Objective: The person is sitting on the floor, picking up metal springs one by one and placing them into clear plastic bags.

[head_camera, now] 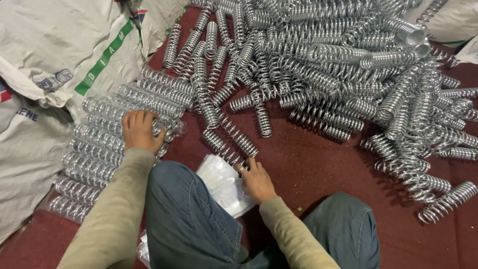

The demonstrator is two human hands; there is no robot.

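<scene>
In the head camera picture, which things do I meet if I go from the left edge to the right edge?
White woven sacks → row of bagged springs → left hand → clear plastic bags → right hand → loose pile of metal springs.

Left arm is extending forward and to the left, sleeve in olive-tan fabric covering it to the wrist. Left hand is lying palm down, fingers curled forward and downward, knuckles toward the camera, thumb tucked along the inner side. Right arm is bending at the elbow, forearm angling up and inward from lower right, same sleeve reaching the wrist. Right hand is resting low, palm down, fingers bunching together and pointing up-left in a pinching pose. Both knees, in blue-grey trousers, are rising between the forearms; the left knee is sitting directly between the two hands. Hands are working well apart.
</scene>
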